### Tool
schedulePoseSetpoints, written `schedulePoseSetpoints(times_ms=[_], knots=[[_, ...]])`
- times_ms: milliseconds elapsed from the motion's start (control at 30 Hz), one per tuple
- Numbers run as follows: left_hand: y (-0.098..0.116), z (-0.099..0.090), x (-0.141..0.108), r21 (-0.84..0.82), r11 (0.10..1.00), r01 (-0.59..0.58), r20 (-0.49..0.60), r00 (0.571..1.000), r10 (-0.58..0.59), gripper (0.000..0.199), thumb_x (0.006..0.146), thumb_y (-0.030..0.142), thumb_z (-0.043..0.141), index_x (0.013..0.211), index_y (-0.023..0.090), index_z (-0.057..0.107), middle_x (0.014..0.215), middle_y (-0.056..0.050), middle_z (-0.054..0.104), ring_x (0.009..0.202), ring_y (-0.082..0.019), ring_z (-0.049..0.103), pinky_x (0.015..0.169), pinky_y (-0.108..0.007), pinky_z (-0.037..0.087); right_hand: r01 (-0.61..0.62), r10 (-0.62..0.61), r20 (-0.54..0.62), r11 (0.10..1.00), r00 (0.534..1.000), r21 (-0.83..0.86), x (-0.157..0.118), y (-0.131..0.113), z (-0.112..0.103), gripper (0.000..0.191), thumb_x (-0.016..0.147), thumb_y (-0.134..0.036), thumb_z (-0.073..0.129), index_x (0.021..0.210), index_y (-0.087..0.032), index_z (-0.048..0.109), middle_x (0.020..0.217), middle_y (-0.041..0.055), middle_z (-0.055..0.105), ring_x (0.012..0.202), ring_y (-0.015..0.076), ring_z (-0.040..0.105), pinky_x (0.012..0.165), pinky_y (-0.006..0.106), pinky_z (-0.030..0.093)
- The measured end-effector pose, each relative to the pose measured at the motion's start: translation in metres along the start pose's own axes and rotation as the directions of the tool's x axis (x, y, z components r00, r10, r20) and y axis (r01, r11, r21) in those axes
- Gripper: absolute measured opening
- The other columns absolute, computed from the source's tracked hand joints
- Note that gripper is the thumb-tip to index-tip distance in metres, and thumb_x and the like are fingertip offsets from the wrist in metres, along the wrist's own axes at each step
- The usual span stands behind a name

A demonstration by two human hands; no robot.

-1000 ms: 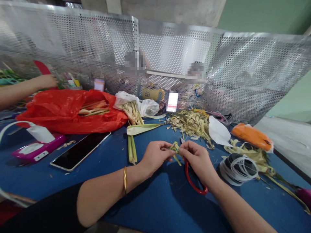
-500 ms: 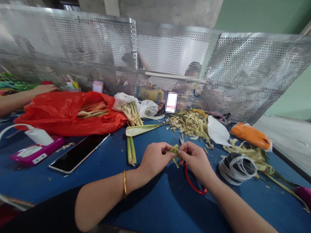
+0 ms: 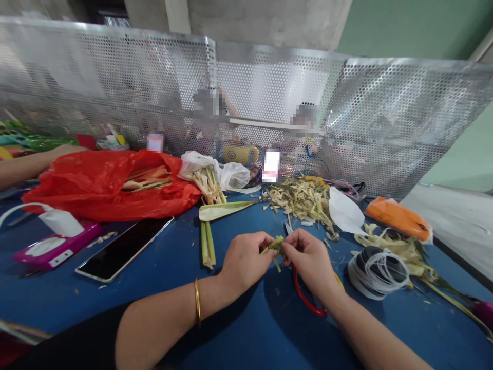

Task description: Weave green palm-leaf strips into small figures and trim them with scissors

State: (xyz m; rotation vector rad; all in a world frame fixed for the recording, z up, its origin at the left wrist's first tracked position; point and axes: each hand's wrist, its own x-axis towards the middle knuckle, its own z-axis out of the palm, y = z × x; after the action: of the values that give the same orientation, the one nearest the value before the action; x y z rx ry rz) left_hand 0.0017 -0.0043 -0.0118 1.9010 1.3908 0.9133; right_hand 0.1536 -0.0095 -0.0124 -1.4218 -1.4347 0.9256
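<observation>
Between my two hands is a small knotted piece of green plant leaf strip (image 3: 278, 240), its ends sticking out. My left hand (image 3: 248, 262) pinches it from the left between thumb and forefinger. From the right, my right hand (image 3: 309, 255) pinches the same piece with its fingertips. Scissors (image 3: 302, 295) with red handles lie on the blue table under my right hand, which hides part of them; the blade tip shows beyond the knuckles. Left of my hands lie cut green stalks (image 3: 208, 245) and a long pale leaf (image 3: 225, 209).
Leaf scraps (image 3: 302, 200) are heaped behind my hands. A spool of clear line (image 3: 377, 272) stands to the right, near an orange packet (image 3: 398, 218). Leftward are a phone (image 3: 125, 249), a purple power strip (image 3: 57, 246) and a red bag (image 3: 88, 180). Another person's arm (image 3: 34, 167) reaches in.
The view has tilted slightly, so things sit a little lower. Both hands keep their pinch on the leaf strip, with small finger shifts. The other person's arm at far left has moved slightly.
</observation>
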Motion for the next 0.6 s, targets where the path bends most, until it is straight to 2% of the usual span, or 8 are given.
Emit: schedulePoseSetpoints(times_ms=[100, 200, 267, 367, 500, 567, 600], knots=[[-0.001, 0.000, 0.001, -0.001, 1.000, -0.007, 0.020, 1.000, 0.007, 0.021, 0.075, 0.025, 0.057, 0.087, 0.020, 0.073, 0.074, -0.002, 0.071, 0.068, -0.017, 0.062, 0.061, -0.024, 0.041, -0.006, 0.003, 0.027, 0.996, 1.000, 0.092, 0.000, 0.000, 0.002, 0.016, 0.071, -0.032, 0.063, 0.066, -0.019, 0.053, 0.054, -0.0039, 0.056, 0.048, 0.0118, 0.055, 0.049, 0.023, 0.042], [-0.005, 0.001, 0.003, -0.061, 0.998, -0.019, 0.060, 0.998, 0.022, 0.022, 0.076, 0.025, 0.055, 0.089, 0.020, 0.072, 0.074, -0.002, 0.071, 0.066, -0.017, 0.062, 0.062, -0.024, 0.043, -0.003, -0.010, 0.048, 0.969, 0.999, 0.248, 0.001, -0.002, 0.002, 0.027, 0.070, -0.039, 0.066, 0.084, -0.020, 0.054, 0.057, -0.0052, 0.056, 0.051, 0.0130, 0.057, 0.053, 0.025, 0.045], [-0.007, 0.001, 0.005, -0.114, 0.993, -0.014, 0.096, 0.995, 0.025, 0.023, 0.075, 0.024, 0.054, 0.090, 0.020, 0.072, 0.073, -0.001, 0.071, 0.064, -0.016, 0.062, 0.062, -0.024, 0.044, -0.034, 0.006, 0.101, 0.961, 0.995, 0.274, 0.002, -0.003, 0.000, 0.034, 0.070, -0.044, 0.066, 0.089, -0.020, 0.054, 0.058, -0.0058, 0.055, 0.053, 0.0129, 0.057, 0.055, 0.026, 0.045], [-0.010, 0.002, 0.007, -0.193, 0.981, 0.003, 0.167, 0.985, 0.030, 0.023, 0.074, 0.022, 0.053, 0.088, 0.019, 0.071, 0.072, -0.001, 0.070, 0.061, -0.015, 0.062, 0.061, -0.024, 0.045, -0.084, 0.050, 0.186, 0.980, 0.981, 0.181, 0.004, -0.004, -0.005, 0.031, 0.074, -0.048, 0.062, 0.073, -0.018, 0.056, 0.057, -0.0044, 0.053, 0.051, 0.0104, 0.052, 0.052, 0.023, 0.041], [-0.012, 0.004, 0.007, -0.271, 0.960, 0.074, 0.287, 0.958, 0.007, 0.021, 0.071, 0.021, 0.053, 0.085, 0.018, 0.068, 0.067, 0.000, 0.066, 0.057, -0.014, 0.061, 0.059, -0.024, 0.045, -0.119, 0.102, 0.161, 0.988, 0.982, 0.099, 0.006, -0.002, -0.010, 0.025, 0.069, -0.040, 0.066, 0.065, -0.017, 0.057, 0.049, -0.0056, 0.047, 0.044, 0.0075, 0.040, 0.044, 0.021, 0.029], [-0.011, 0.004, 0.006, -0.332, 0.929, 0.161, 0.376, 0.926, -0.026, 0.017, 0.069, 0.021, 0.054, 0.079, 0.016, 0.066, 0.063, 0.001, 0.062, 0.055, -0.014, 0.060, 0.057, -0.024, 0.045, -0.146, 0.126, 0.162, 0.982, 0.979, 0.121, 0.007, -0.001, -0.011, 0.023, 0.066, -0.037, 0.067, 0.064, -0.016, 0.058, 0.047, -0.0062, 0.045, 0.043, 0.0069, 0.036, 0.043, 0.021, 0.026], [-0.010, 0.004, 0.006, -0.370, 0.902, 0.222, 0.439, 0.897, -0.041, 0.013, 0.068, 0.022, 0.054, 0.075, 0.016, 0.064, 0.060, 0.001, 0.059, 0.053, -0.013, 0.059, 0.055, -0.024, 0.045, -0.151, 0.128, 0.153, 0.977, 0.980, 0.149, 0.007, -0.001, -0.012, 0.023, 0.066, -0.037, 0.067, 0.064, -0.016, 0.058, 0.047, -0.0063, 0.044, 0.043, 0.0068, 0.035, 0.043, 0.021, 0.025]])
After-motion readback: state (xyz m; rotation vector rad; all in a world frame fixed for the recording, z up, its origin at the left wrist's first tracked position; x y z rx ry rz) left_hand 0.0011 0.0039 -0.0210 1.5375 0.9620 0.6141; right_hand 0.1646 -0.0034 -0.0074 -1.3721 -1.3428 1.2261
